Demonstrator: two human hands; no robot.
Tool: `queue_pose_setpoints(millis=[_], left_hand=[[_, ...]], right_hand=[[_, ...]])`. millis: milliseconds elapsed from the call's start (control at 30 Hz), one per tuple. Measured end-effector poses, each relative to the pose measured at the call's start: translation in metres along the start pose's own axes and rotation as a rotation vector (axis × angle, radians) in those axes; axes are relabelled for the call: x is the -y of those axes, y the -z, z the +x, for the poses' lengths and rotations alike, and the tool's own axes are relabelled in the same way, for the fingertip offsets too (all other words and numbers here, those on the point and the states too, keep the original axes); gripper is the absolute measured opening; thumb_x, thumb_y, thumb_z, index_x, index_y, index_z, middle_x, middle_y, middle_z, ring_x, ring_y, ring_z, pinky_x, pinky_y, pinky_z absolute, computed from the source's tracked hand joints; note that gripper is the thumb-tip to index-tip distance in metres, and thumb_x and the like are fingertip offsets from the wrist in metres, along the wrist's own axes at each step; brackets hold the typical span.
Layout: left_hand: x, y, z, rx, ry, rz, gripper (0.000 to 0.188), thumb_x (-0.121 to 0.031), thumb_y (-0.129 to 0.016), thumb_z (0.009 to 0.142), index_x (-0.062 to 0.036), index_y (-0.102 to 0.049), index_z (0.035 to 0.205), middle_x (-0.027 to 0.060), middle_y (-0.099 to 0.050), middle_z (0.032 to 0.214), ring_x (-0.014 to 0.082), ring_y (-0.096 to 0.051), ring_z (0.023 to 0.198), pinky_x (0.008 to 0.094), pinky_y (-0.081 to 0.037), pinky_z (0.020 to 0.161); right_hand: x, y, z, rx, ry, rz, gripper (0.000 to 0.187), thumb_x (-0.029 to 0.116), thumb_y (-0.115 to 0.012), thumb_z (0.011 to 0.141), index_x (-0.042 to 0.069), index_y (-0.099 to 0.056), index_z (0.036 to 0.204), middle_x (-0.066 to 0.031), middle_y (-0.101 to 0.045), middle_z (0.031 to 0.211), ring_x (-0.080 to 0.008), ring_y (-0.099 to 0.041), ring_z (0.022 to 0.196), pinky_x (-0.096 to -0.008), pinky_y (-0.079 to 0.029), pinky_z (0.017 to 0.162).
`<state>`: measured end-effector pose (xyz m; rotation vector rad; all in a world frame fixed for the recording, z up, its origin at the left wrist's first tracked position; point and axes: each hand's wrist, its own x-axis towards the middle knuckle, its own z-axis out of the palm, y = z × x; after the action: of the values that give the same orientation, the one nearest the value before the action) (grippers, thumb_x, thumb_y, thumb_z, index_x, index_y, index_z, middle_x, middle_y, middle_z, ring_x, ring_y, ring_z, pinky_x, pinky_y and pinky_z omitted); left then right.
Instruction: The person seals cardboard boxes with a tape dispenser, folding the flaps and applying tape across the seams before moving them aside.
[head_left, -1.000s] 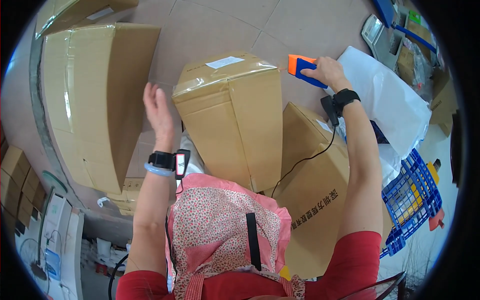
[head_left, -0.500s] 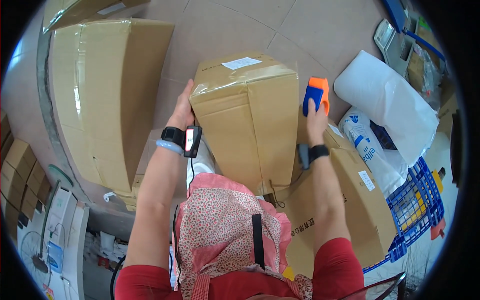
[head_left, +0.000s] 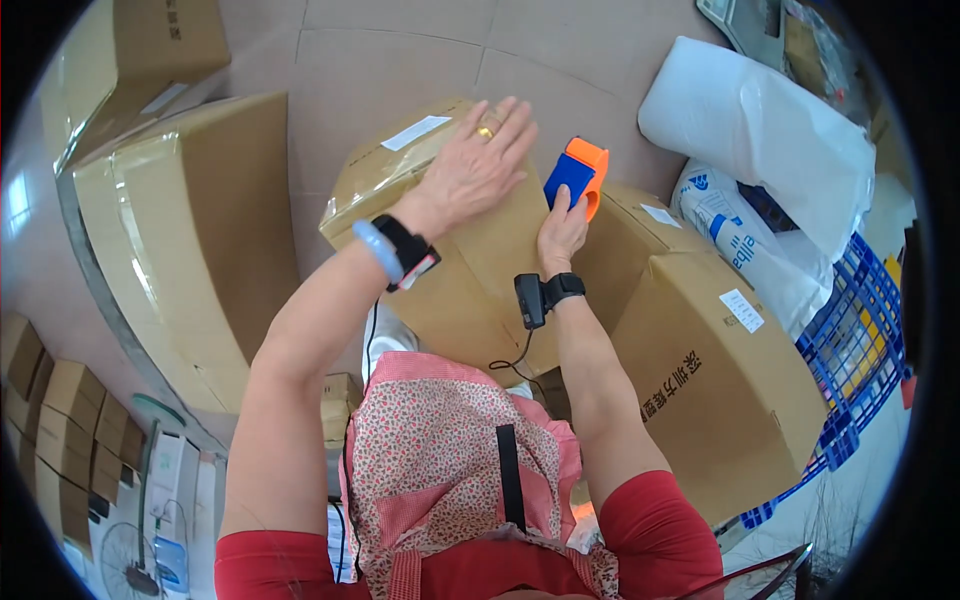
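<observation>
A brown carton [head_left: 450, 275] stands in front of me, with clear tape along its upper edge and a white label [head_left: 415, 132] on top. My left hand [head_left: 472, 170] reaches across its top edge, fingers stretched out and holding nothing. Whether the palm presses on the cardboard, I cannot tell. My right hand [head_left: 562, 238] is closed round a blue and orange tape dispenser [head_left: 577, 180], close beside the carton's right side. Part of the carton's top is hidden by my left hand and forearm.
Taped cartons [head_left: 150, 260] stand at the left, smaller boxes [head_left: 70, 410] behind them. Right of me is another labelled carton [head_left: 730, 380], beside a blue plastic basket [head_left: 850, 330]. White plastic sacks [head_left: 750, 150] lie at the far right, near a grey scale [head_left: 745, 25].
My left hand has left the carton's left side and moved up and right over its top. The tape dispenser has shifted left, closer to the carton, in my right hand. The view has shifted.
</observation>
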<state>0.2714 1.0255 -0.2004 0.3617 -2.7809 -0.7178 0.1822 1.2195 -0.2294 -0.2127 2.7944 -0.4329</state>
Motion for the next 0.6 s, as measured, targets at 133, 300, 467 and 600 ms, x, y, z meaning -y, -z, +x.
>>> queue_pose_setpoints(millis=[133,300,467,600], left_hand=[[0.009,-0.021,0.014,0.257,0.275,-0.375,0.048,-0.032,-0.057,0.087,-0.0050,-0.049,0.125,0.0140,-0.047,0.134,0.0266,-0.045,0.124,0.0439,-0.033,0.104],[0.030,-0.014,0.008,0.452,0.474,-0.640,0.055,-0.043,-0.047,0.091,-0.0039,-0.045,0.131,0.0159,-0.043,0.138,0.0272,-0.042,0.127,0.0436,-0.027,0.108],[0.071,0.007,-0.063,0.660,0.599,-0.401,0.072,-0.061,-0.031,0.091,-0.0081,-0.038,0.139,0.0164,-0.034,0.145,0.0310,-0.029,0.135,0.0439,-0.020,0.110],[0.086,0.028,-0.131,0.581,0.739,-0.451,0.072,-0.060,-0.034,0.090,-0.0097,-0.031,0.143,0.0164,-0.029,0.147,0.0309,-0.023,0.138,0.0438,-0.018,0.111]], right_hand=[[-0.005,0.001,0.005,0.026,-0.062,-0.043,0.048,0.045,-0.043,0.093,0.000,-0.053,0.106,-0.0246,-0.063,0.098,-0.0432,-0.058,0.091,-0.0490,-0.044,0.079],[-0.009,-0.001,0.006,0.015,-0.026,-0.066,0.047,0.045,-0.044,0.092,0.000,-0.053,0.102,-0.0244,-0.063,0.094,-0.0434,-0.058,0.088,-0.0507,-0.044,0.077],[-0.007,-0.001,0.005,0.002,-0.005,-0.043,0.046,0.045,-0.045,0.091,0.001,-0.053,0.099,-0.0242,-0.063,0.088,-0.0429,-0.058,0.083,-0.0508,-0.043,0.074],[-0.004,0.000,0.004,0.003,-0.013,-0.064,0.046,0.045,-0.046,0.091,0.001,-0.053,0.098,-0.0239,-0.063,0.086,-0.0428,-0.059,0.081,-0.0507,-0.044,0.072]])
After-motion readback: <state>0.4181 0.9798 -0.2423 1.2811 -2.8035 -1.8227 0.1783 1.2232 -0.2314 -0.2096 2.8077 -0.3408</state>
